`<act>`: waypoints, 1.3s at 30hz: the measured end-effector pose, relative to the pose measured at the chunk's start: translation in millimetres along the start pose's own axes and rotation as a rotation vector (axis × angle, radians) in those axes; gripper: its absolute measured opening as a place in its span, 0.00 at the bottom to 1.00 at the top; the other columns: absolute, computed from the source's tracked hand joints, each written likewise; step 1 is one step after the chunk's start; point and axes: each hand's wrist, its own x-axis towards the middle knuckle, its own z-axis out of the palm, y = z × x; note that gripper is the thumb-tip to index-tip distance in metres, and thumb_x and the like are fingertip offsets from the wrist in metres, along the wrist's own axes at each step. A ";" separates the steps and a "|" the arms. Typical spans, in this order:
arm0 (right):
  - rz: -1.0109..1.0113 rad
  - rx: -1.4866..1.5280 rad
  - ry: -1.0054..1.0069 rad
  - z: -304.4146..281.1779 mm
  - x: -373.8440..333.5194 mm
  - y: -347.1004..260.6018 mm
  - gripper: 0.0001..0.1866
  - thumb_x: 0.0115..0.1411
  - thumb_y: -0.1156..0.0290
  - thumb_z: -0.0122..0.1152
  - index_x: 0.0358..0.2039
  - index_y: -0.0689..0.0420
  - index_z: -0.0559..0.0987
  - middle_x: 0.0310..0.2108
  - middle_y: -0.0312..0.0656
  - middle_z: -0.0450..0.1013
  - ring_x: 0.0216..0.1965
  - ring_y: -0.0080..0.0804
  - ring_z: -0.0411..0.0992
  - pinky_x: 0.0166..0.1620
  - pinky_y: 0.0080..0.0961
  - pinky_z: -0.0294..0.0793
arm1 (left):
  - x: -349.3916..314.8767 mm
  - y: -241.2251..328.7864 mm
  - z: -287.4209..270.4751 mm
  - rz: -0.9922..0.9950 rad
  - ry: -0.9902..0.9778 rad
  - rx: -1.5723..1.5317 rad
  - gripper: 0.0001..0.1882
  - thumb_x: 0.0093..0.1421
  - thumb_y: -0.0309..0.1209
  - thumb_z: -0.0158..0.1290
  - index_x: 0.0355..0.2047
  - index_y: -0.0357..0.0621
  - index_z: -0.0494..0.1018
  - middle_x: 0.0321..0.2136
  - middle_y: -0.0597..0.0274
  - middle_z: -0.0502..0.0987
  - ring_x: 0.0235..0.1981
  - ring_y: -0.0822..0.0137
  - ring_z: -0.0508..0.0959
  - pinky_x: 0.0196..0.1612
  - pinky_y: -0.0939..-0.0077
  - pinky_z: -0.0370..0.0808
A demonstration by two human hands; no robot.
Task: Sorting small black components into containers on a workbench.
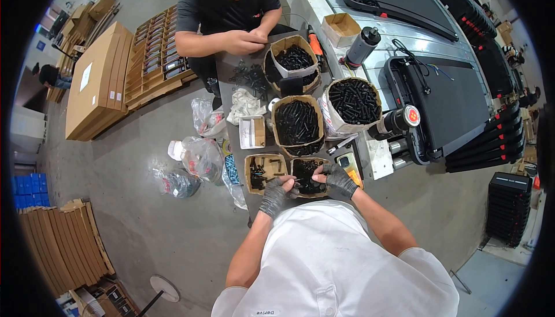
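Both my hands wear dark grey gloves and meet over a small cardboard box (306, 168) of black screws at the near end of a narrow table (230, 74). My left hand (273, 194) is closed, its fingertips pinching a small black part at the box's near left edge. My right hand (337, 178) is curled on the box's near right side, fingers pinched on small black parts. A second small box (265, 172) with a few black pieces sits just left of my left hand.
Three paper-lined containers (298, 121) of black parts stand farther up the table, with a white tray (251, 131), rags and a phone (349, 165). Another person (228, 10) sits at the far end, hands together. Plastic bags (199, 156) lie on the floor left; treadmill frames (445, 103) right.
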 end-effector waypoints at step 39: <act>0.023 0.432 0.046 30.7 -2.1 -5.5 0.12 0.61 0.65 0.59 0.40 0.59 0.76 0.33 0.35 0.74 0.39 0.21 0.71 0.44 0.20 0.71 | 3.8 3.1 10.8 0.017 -0.132 -0.115 0.15 0.61 0.32 0.56 0.45 0.37 0.73 0.34 0.59 0.80 0.34 0.68 0.79 0.37 0.75 0.77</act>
